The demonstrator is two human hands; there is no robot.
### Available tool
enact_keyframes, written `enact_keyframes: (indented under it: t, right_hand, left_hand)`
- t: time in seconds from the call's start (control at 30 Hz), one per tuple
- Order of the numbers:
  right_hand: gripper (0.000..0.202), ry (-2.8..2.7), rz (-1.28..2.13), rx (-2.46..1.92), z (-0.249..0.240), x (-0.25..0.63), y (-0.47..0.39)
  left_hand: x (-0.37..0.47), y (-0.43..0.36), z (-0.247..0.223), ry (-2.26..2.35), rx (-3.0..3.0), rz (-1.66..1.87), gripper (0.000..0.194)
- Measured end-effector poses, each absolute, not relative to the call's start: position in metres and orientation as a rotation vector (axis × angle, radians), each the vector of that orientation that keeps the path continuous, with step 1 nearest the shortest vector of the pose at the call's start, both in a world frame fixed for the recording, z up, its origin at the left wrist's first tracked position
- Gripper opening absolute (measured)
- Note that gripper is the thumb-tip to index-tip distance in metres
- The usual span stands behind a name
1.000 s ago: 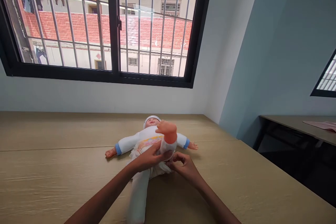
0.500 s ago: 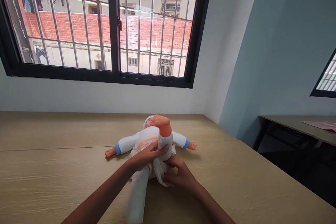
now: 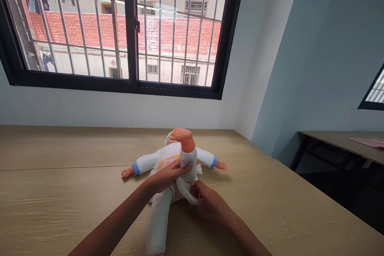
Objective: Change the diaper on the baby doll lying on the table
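A baby doll (image 3: 168, 152) in white clothes with blue cuffs lies on its back on the wooden table (image 3: 75, 200), arms spread and head away from me. One of its legs points up, the bare foot (image 3: 183, 135) at the top; the other leg (image 3: 159, 220) stretches toward me. My left hand (image 3: 172, 172) is closed around the raised leg's white thigh. At the doll's bottom, my right hand (image 3: 207, 198) pinches the edge of a white diaper (image 3: 186, 192) below that leg. Its fingertips are partly hidden.
Behind the table is a pale wall with a black-framed, barred window (image 3: 129, 84). To the right, beyond the table's edge, stands another table (image 3: 336, 144) with a pink cloth (image 3: 367, 143) on it.
My right hand has shifted slightly, and the white diaper edge now stretches sideways toward it instead of hanging down. My left hand keeps its hold on the raised leg.
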State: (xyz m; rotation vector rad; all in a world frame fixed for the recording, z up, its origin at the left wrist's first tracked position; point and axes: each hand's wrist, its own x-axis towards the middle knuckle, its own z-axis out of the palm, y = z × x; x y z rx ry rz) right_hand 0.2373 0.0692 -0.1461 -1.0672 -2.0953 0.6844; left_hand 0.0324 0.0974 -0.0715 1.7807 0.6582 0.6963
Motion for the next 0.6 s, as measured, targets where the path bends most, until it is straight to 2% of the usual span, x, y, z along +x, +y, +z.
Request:
enact_keyframes:
  t: [0.07, 0.1, 0.2, 0.4, 0.6]
  right_hand:
    - [0.015, -2.04, 0.81, -1.039, -0.143, 0.246, 0.075]
    - [0.015, -1.991, 0.886, -1.023, -0.14, 0.251, 0.079]
    - [0.027, -1.787, 1.067, -0.987, -0.129, 0.269, 0.089]
    - [0.049, -1.413, 1.169, -0.985, -0.128, 0.278, 0.095]
    - [0.068, -1.415, 1.327, -1.07, -0.134, 0.278, 0.101]
  left_hand:
    - [0.033, 0.098, -0.072, 0.656, 1.767, 0.71, 0.053]
    - [0.033, 0.098, -0.072, 0.658, 1.763, 0.719, 0.053]
    - [0.033, 0.1, -0.074, 0.657, 1.758, 0.724, 0.057]
    - [0.032, 0.104, -0.077, 0.633, 1.721, 0.675, 0.058]
    - [0.032, 0.102, -0.075, 0.654, 1.785, 0.686, 0.057]
